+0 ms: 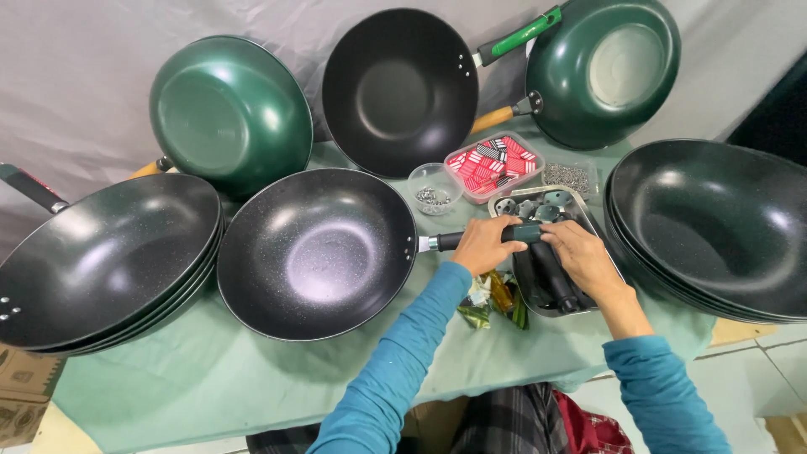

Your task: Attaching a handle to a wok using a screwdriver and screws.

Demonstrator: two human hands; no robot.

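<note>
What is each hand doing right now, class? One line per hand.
Left hand: closed around the dark handle of the black wok.
Right hand: fingers on the same handle's end, over the metal tray.

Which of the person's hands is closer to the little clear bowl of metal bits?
The left. The left hand grips the pan handle just below the clear bowl; the right hand is farther off, over the metal tray.

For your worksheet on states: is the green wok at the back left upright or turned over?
Turned over. The green wok shows its rounded outside and flat base to the camera, leaning against the grey backdrop.
</note>
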